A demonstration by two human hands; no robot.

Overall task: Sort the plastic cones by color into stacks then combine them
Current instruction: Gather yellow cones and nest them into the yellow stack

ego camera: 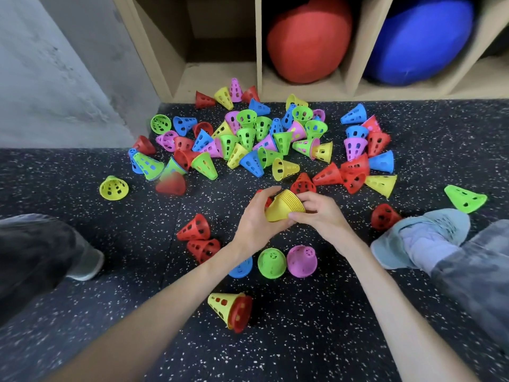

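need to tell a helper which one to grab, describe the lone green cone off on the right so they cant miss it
Start at the pale blue shoe on the right of the speckled floor. Just beyond its toe lies the green cone, on its side, apart from the big pile. Its only near neighbour is a red cone.

We see the blue cone [242,267] half hidden under the left forearm [192,282]. Left of it, a red cone [171,184] is blurred. Beyond it, the red cushion [307,37] and blue cushion [421,40] are cut off by the top edge.
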